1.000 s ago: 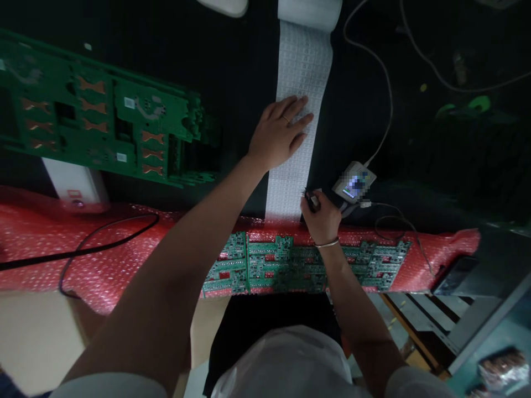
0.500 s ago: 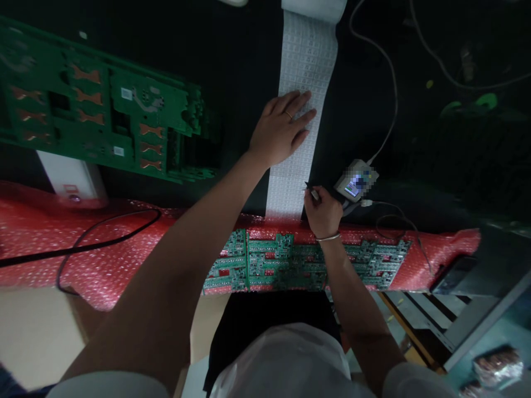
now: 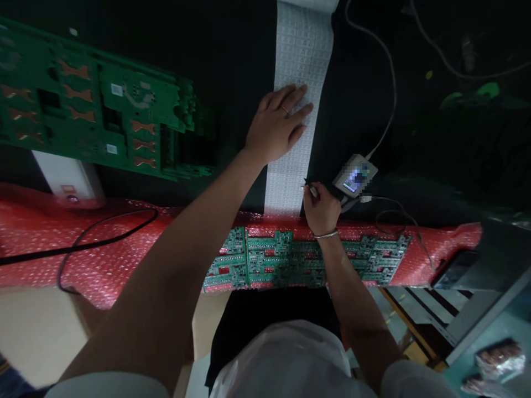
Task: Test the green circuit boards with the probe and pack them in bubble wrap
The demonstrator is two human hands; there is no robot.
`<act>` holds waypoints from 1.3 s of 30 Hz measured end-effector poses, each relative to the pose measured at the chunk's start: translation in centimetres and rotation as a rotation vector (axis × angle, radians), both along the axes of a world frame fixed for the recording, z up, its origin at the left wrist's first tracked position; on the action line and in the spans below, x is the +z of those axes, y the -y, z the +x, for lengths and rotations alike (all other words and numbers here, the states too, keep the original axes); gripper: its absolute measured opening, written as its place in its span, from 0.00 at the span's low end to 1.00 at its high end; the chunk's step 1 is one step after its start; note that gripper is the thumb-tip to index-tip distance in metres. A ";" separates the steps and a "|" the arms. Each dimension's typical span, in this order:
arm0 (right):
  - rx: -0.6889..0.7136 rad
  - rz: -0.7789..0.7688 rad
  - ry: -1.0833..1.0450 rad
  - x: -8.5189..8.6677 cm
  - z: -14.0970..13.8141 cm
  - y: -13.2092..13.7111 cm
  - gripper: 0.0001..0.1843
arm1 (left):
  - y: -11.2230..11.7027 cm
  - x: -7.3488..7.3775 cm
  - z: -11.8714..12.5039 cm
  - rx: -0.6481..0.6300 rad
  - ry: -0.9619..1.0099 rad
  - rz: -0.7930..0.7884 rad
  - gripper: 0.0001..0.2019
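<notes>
My left hand [image 3: 277, 124] lies flat with fingers stretched out on a long white strip of printed labels [image 3: 296, 61]. At the strip's right edge, my right hand [image 3: 321, 210] is closed around a small dark pointed tool that looks like tweezers [image 3: 307, 183]. The tips point up and left towards the strip; the rest is hidden in the fingers. Below both hands, a panel of green circuit boards [image 3: 269, 257] lies on red bubble wrap [image 3: 440, 246], partly covered by my right forearm.
Stacked green circuit boards [image 3: 87, 110] with copper-coloured pieces stand at the left, above a white box-like object [image 3: 68, 177]. A small device with a lit screen [image 3: 354, 176] and cables sits right of my right hand. A black cable [image 3: 103, 240] crosses the wrap; a dark phone-like object [image 3: 456, 268] lies far right.
The view has shifted slightly, so the stacked boards and label strip appear a little further left. Both hands keep nearly the same pose on and beside the strip.
</notes>
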State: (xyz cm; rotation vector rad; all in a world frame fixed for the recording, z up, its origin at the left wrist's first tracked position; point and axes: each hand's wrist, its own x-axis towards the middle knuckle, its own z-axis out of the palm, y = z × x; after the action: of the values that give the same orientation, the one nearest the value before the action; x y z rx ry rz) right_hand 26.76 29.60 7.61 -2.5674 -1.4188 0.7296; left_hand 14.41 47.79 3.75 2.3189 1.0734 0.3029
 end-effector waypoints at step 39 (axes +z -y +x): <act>0.127 -0.004 0.014 -0.2 0.1 0.1 0.15 | 0.1 0.2 0.0 -0.021 -0.028 0.028 0.25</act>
State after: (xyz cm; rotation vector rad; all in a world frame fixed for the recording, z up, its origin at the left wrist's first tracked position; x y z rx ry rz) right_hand 26.84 29.47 7.37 -2.5084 -1.5986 0.7342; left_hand 14.46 47.70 3.91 2.3643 1.0644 0.2793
